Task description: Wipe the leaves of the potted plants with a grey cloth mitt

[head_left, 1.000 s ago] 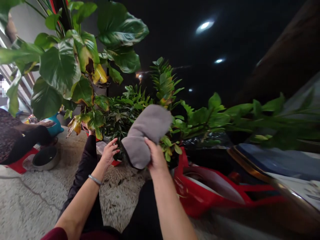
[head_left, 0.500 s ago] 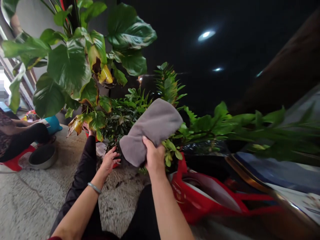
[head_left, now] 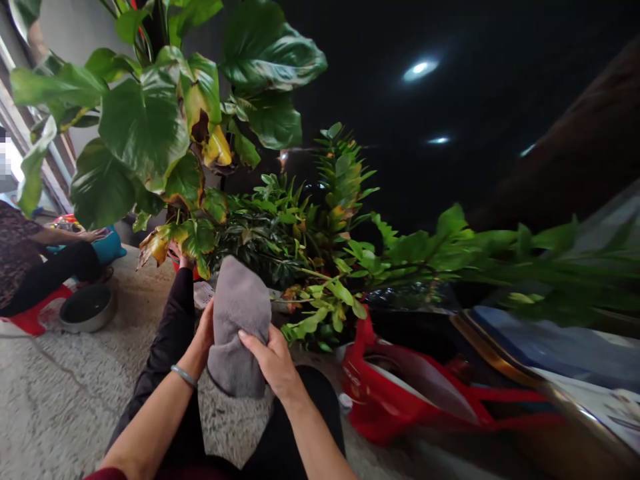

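Note:
A soft grey plush fabric piece (head_left: 240, 327), roughly the outline of a shoe sole, is held upright between my two hands above my knees. My right hand (head_left: 270, 357) pinches its lower right side, the thumb pressed flat on the front and the other fingers behind. Along the left edge lies my left hand (head_left: 204, 333), gripping from the side with its fingers mostly hidden behind the fabric. A pale bangle (head_left: 184, 376) circles the left wrist.
Potted plants (head_left: 280, 220) stand ahead, one large-leaved (head_left: 145, 127). At right are a red bag (head_left: 395, 400) and blurred flat items (head_left: 560, 340). A seated person (head_left: 30, 260) is at far left, near a grey basin (head_left: 87, 309). Another hand (head_left: 185, 259) shows among the leaves.
The grey fabric piece has come down and left, nearer to me, and turned more upright. My left hand was apart with spread fingers and now meets its left edge.

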Motion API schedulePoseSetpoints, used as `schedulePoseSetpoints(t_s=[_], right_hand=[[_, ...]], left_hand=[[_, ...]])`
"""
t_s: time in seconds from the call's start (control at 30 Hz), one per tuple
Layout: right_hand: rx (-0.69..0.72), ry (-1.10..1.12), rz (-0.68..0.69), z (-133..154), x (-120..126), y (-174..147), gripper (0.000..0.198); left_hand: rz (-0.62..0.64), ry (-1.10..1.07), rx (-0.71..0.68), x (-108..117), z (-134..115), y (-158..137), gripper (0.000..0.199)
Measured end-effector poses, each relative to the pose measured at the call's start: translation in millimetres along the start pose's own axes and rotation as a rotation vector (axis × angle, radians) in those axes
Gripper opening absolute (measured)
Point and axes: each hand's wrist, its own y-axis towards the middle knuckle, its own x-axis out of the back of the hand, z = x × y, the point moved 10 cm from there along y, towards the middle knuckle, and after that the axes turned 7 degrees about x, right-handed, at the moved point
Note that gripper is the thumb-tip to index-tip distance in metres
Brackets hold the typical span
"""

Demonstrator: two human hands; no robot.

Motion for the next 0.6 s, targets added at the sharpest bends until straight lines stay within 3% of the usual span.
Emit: schedulePoseSetpoints(t_s=[0.1,0.23,0.3,0.47,0.6], right_hand=[[0.026,-0.039,-0.08,-3,6,25,0.033],[0.012,-0.12,0.002,-26,-5,37,0.04],[0.054,-0.196,0.089,-28,-12,39,0.04],[0.165,-0.428,0.318,-10,-28,42,0.037],[0.228,-0.559,0.393,0,-27,44,0.033]], left_hand=[[0.097,-0.025,0.086,-28,2,-33,0.056],[0.057,0.092,-0.097,-48,-22,-66,0.065],[0.024,0.12,-0.119,-51,-24,-72,0.065],[-0.009,0.087,0.02,-47,-9,-69,0.054],[-0.063,0.155,-0.009,-38,-17,-67,0.054]])
